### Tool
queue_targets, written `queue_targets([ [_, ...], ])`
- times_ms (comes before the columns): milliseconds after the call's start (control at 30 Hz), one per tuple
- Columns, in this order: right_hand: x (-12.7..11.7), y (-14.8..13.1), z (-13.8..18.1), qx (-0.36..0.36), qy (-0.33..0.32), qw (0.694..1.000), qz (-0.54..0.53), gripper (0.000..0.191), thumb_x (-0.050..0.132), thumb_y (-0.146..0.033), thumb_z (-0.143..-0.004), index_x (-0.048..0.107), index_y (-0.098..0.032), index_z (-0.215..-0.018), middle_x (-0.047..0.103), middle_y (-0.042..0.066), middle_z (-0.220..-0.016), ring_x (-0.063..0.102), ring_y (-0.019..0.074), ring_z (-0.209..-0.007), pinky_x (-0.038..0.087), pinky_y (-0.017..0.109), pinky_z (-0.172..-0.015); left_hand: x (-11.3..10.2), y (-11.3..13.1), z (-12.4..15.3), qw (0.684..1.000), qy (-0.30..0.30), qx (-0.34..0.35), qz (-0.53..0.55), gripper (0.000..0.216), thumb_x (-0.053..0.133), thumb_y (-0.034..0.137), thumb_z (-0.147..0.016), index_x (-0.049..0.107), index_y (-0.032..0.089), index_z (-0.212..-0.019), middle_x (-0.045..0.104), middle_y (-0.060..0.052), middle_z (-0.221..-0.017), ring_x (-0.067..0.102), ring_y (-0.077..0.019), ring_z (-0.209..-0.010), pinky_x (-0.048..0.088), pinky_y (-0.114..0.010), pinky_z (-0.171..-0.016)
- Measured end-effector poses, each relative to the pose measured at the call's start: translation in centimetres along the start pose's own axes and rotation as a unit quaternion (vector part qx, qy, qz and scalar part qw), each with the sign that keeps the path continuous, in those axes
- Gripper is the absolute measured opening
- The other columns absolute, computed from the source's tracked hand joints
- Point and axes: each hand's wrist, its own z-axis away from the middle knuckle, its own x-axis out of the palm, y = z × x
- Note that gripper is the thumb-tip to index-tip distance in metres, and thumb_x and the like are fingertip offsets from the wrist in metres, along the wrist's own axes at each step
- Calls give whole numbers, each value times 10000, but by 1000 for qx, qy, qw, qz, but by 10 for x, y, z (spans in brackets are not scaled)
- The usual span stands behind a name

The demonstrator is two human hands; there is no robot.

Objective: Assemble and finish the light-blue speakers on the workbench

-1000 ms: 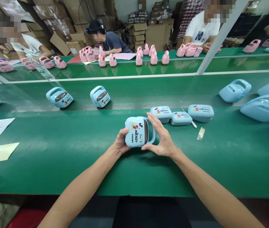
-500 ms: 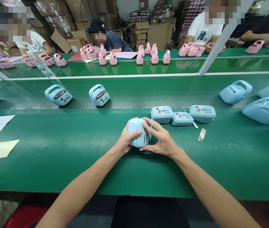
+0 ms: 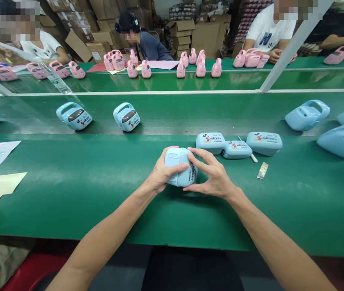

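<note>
A light blue plastic case (image 3: pixel 176 161) with Mickey print is held between both hands, just above the green table. My left hand (image 3: pixel 163 171) wraps its left side, thumb across the front. My right hand (image 3: pixel 213 171) grips the printed right side, fingertips at the top and thumb underneath. Just beyond the right hand lie similar blue Mickey cases: one on the left (image 3: pixel 211 142), a flatter one in the middle (image 3: pixel 236 149) and one on the right (image 3: pixel 264 143). A thin white stick (image 3: pixel 253 157) pokes out beside the flatter case.
A small foil packet (image 3: pixel 262 170) lies to the right. Blue handled units stand farther off, one at left (image 3: pixel 74 117), another near centre (image 3: pixel 126 117), several at right (image 3: pixel 307 116). Paper sheets (image 3: pixel 0 192) lie left. Across the rail, people sit by pink units (image 3: pixel 200 68).
The view has shifted slightly, so hands and case appear a little farther right. Both hands keep nearly the same grip on the case.
</note>
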Motion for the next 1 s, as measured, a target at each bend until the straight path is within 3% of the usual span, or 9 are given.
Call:
queue_targets([
  [267,16,-5,5,47,11,999,-13,1032,939,-613,-722,508,-350,-1622,576,116,-1624,570,407,-1483,375,672,-1294,1,-1,0,999,0,-2,40,797,1014,302,-570,623,244,-1262,728,-22,-1044,687,-240,-974,559,-400,-901],
  [400,22,-10,4,73,18,996,-55,1059,942,-567,-741,449,-357,-1655,508,106,-1680,518,388,-1531,401,629,-1291,5,-5,0,998,27,6,56,762,1013,296,-560,638,235,-1220,723,-13,-1055,679,-219,-980,556,-368,-901],
  [533,23,-10,-2,101,-16,991,-89,1088,951,-569,-724,429,-384,-1661,468,78,-1711,451,376,-1578,393,609,-1298,5,-12,-3,994,51,9,93,718,995,307,-591,647,237,-1215,733,-15,-1094,687,-220,-1008,560,-356,-904],
  [600,25,-10,-3,111,-19,989,-98,1098,943,-576,-733,404,-390,-1671,407,73,-1747,388,371,-1614,348,622,-1316,3,-14,-6,992,36,-1,119,738,980,319,-610,636,246,-1259,743,-26,-1136,698,-245,-1056,565,-386,-946],
  [667,30,-10,-2,144,21,983,-114,1157,930,-614,-734,345,-361,-1699,305,88,-1791,293,373,-1655,286,637,-1336,-1,-13,-10,989,16,1,149,783,969,344,-623,613,260,-1316,751,-35,-1167,701,-277,-1138,553,-427,-1025],
  [767,42,-10,1,234,96,941,-222,1110,783,-706,-851,243,-298,-1731,294,135,-1792,323,356,-1647,344,620,-1317,-9,-10,-13,984,-5,43,175,872,977,389,-596,574,302,-1365,753,-28,-1193,672,-300,-1247,532,-432,-1081],
  [867,49,-8,2,300,65,865,-397,885,587,-709,-985,287,-290,-1705,553,164,-1639,612,338,-1456,577,572,-1145,-17,-9,-15,985,-34,86,146,922,1013,330,-522,549,350,-1319,730,-5,-1236,684,-279,-1204,563,-378,-1003],
  [933,47,-4,1,320,58,833,-447,882,671,-684,-943,345,-300,-1667,662,158,-1527,704,339,-1337,646,543,-1042,-24,-8,-19,989,-78,95,85,940,1027,225,-469,537,351,-1262,721,-4,-1244,712,-257,-1112,583,-346,-927],
  [1000,42,3,0,326,96,838,-426,1029,858,-634,-792,380,-293,-1636,680,157,-1497,710,346,-1317,648,525,-1035,-31,-7,-26,987,-127,93,14,967,1020,141,-440,534,337,-1253,723,-23,-1248,721,-261,-1092,590,-338,-901],
])
